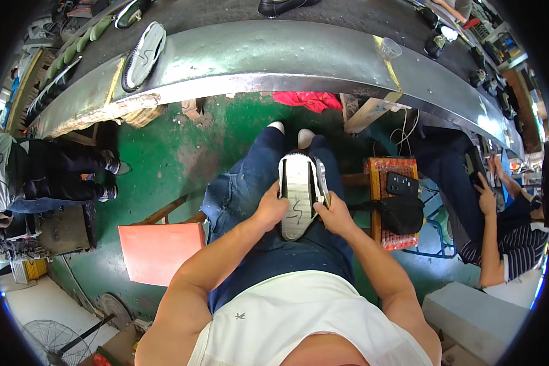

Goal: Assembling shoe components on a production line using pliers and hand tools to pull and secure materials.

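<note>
A white and black shoe (297, 198) lies over my lap, its pale grey underside facing up with a dark squiggle drawn near the end closest to me. My left hand (272, 208) grips its left edge, thumb on top and fingers curled beneath. On the other side my right hand (335, 216) pinches the right edge, where a black strip and a white flap stand away from the sole. Whether a small tool is also in that hand, I cannot make out. Both hands' lower fingers are hidden.
Ahead runs a metal-edged bench (268, 52) with another shoe (144, 56) on its left part and a clear cup (391, 48) at right. A pink stool (161, 253) stands left; a woven seat (378, 236) holds a black bag (401, 215) and phone (402, 183). People sit on both sides.
</note>
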`<state>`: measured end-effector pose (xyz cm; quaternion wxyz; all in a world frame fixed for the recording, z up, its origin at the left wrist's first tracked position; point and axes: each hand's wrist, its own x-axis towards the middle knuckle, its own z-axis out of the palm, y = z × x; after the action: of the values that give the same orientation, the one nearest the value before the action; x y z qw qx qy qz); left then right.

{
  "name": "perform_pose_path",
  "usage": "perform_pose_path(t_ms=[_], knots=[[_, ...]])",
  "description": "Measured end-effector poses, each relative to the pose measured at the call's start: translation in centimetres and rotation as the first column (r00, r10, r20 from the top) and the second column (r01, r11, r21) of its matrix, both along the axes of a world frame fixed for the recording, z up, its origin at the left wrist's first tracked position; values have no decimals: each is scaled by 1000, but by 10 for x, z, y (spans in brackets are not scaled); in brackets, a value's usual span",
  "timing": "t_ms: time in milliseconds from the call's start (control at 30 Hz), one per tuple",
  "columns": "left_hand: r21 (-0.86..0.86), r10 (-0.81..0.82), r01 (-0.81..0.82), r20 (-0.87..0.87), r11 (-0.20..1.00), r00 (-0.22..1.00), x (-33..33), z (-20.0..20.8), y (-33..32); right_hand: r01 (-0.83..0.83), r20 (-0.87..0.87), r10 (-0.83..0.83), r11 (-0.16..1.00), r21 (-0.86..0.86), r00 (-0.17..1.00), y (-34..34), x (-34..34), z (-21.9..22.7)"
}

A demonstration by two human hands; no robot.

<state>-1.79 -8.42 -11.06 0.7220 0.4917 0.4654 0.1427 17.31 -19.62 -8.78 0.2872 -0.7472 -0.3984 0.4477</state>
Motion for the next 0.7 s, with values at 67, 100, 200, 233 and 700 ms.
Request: perform_pose_path(t_ms=[67, 100, 200, 233, 700], knots=[[-53, 14, -14, -2, 999, 1000, -2, 5, -15, 0, 4, 0, 999, 32, 1000, -10, 1, -3], [-45, 17, -18, -4, 999, 1000, -4, 11, -15, -3, 2, 3, 999, 40, 1000, -12, 2, 0], [-256, -278, 328, 212, 909, 937, -8, 34, 14, 53, -147, -50, 998, 17, 988, -12, 13, 0], [-396, -286, 363, 241, 843, 927, -9, 49, 20, 79, -183, -69, 996, 51, 981, -16, 15, -3], [132, -351, 358, -73, 924, 933, -2, 30, -45, -627, 578, 505, 779, 13, 641, -51, 38, 84]])
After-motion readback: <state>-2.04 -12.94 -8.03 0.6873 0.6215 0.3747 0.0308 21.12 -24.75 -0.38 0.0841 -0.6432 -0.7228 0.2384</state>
